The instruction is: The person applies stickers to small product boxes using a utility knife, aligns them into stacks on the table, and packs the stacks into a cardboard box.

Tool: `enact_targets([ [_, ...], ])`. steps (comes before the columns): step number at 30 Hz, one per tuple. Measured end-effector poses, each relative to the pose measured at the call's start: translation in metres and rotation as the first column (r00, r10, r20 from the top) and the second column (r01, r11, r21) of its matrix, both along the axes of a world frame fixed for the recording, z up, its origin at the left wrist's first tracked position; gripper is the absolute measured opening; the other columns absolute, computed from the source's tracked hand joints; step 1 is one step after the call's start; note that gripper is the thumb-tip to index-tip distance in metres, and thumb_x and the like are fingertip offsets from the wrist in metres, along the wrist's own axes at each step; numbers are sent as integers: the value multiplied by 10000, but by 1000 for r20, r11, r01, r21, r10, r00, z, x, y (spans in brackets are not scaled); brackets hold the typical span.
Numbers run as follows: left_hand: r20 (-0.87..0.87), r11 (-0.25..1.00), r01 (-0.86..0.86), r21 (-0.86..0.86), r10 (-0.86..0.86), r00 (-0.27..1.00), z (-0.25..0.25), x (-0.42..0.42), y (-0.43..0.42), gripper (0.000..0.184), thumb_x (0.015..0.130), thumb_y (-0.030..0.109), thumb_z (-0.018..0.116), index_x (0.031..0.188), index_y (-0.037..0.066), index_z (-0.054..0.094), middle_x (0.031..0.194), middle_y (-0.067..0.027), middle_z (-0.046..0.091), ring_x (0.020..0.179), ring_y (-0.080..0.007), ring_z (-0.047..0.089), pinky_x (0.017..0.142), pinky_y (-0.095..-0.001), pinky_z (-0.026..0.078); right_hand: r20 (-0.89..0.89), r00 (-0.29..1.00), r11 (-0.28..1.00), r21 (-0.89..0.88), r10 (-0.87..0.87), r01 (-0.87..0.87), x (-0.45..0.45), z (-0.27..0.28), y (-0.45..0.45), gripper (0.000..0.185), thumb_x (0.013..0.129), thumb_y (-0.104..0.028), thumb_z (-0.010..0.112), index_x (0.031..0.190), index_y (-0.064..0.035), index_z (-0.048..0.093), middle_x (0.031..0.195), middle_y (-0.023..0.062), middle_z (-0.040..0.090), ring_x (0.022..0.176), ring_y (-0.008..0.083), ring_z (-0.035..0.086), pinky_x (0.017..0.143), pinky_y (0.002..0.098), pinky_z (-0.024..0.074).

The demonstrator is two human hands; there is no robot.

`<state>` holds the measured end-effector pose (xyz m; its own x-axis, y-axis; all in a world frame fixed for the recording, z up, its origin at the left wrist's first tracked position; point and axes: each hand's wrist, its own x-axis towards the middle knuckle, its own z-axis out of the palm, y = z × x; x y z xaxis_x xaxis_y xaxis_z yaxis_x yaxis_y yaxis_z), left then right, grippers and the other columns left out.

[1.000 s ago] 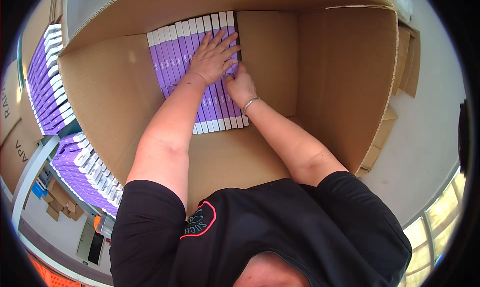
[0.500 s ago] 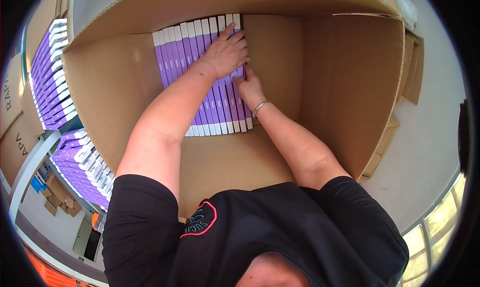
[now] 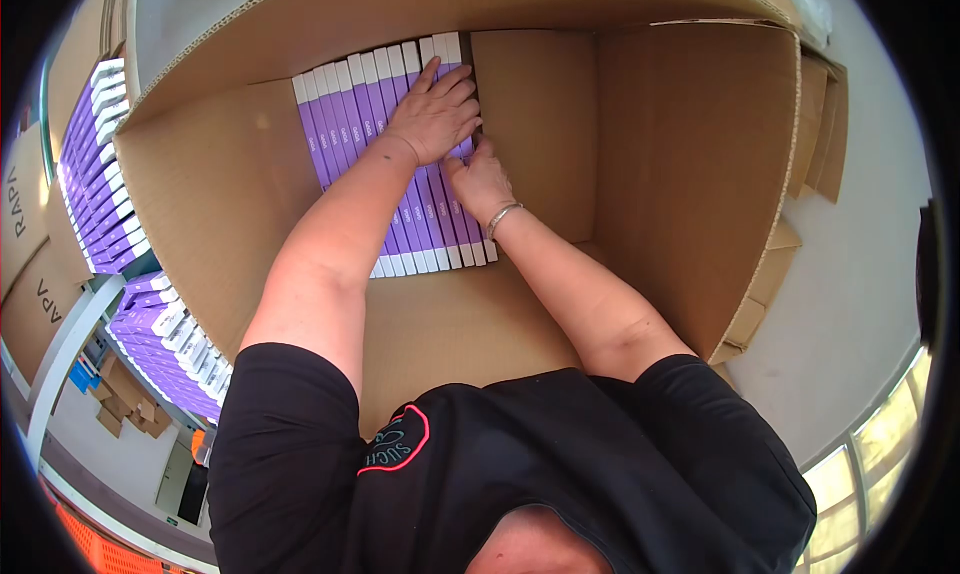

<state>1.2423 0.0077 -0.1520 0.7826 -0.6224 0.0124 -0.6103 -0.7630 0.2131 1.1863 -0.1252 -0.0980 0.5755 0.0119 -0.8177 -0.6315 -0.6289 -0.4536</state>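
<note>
Slim purple-and-white boxes sit in a large corrugated carton (image 3: 690,164), upper centre of frame, in two rows: far row (image 3: 340,124) and near row (image 3: 432,229). Boxes stand on edge, side by side, narrow faces up. Long axes run top to bottom of frame, upper ends leaning slightly left. White ends of the far row point to the top of frame; those of the near row, to the bottom.

Left hand (image 3: 432,124): palm down across the right part of the far row, fingers extended and slightly spread, not clamped. Right hand (image 3: 483,182): at the right end of the rows, about where they meet; fingertips partly hidden, cannot tell whether it grips a box. Metallic bangle (image 3: 503,220) on that wrist.

Materials: boxes smooth, flat-sided, straight-edged, small pale lettering on the purple. Carton matte brown board, fluting visible along its cut rim. More purple-and-white boxes in stacks (image 3: 103,179), left edge of frame.
</note>
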Motion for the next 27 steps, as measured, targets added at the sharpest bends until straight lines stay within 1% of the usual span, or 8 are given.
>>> enact_targets([
  [5,-1,1000,-5,22,5,1000,2,0,0,268,955,370,514,997,145,653,1246,-23,567,1384,-204,365,1220,-500,117,164,984,997,-29,69,-65,-13,-14,0,526,883,-236,530,1337,23,477,1078,258,666,1010,447,635,885,480,508],
  [6,1,1000,-5,20,5,1000,2,0,0,268,955,370,514,997,145,653,1246,-23,567,1384,-204,365,1220,-500,117,165,984,997,-31,69,-65,-12,-12,0,526,883,-236,530,1337,23,477,1078,258,666,1010,447,635,885,480,508],
  [10,-30,999,-13,42,14,999,6,-1,-1,274,958,372,507,1012,144,649,1266,-20,560,1389,-198,359,1223,-487,112,81,957,955,-131,278,-267,0,-7,-3,471,876,-181,523,1299,26,510,1059,266,670,992,446,640,871,491,511],
  [16,-9,1000,-22,-22,22,1000,3,-2,-1,282,960,373,502,1028,140,644,1283,-21,557,1395,-200,353,1225,-476,118,11,977,974,-79,215,-214,6,5,-5,426,880,-141,502,1275,15,535,1051,259,680,985,441,647,855,493,518],
  [20,-5,1000,-26,-17,25,1000,4,-3,-2,280,959,369,505,1034,137,642,1294,-22,555,1394,-200,354,1225,-470,124,168,978,990,-90,120,-106,-15,-13,-9,415,889,-135,488,1279,-3,541,1118,243,671,1033,434,638,882,472,517],
  [21,-4,1000,-24,-17,24,1000,5,-2,-3,280,959,369,505,1034,137,642,1294,-22,555,1394,-200,354,1225,-470,124,168,979,991,-90,118,-104,-17,-14,-10,415,889,-135,488,1279,-3,541,1118,243,671,1033,434,638,882,472,517],
  [25,-104,997,-28,72,35,994,15,-1,-9,274,963,335,515,1096,130,638,1324,-36,550,1403,-216,356,1210,-491,157,300,950,994,-78,92,-72,-22,-19,-19,422,898,-133,477,1299,-15,535,1185,228,654,1084,426,622,919,462,505],
  [27,-97,997,-38,62,44,994,14,-2,-13,268,960,327,518,1094,125,632,1321,-43,549,1411,-220,345,1212,-488,158,261,962,995,-88,78,-57,-24,-18,-20,429,899,-143,478,1305,-14,529,1195,227,649,1093,424,618,927,462,500],
])
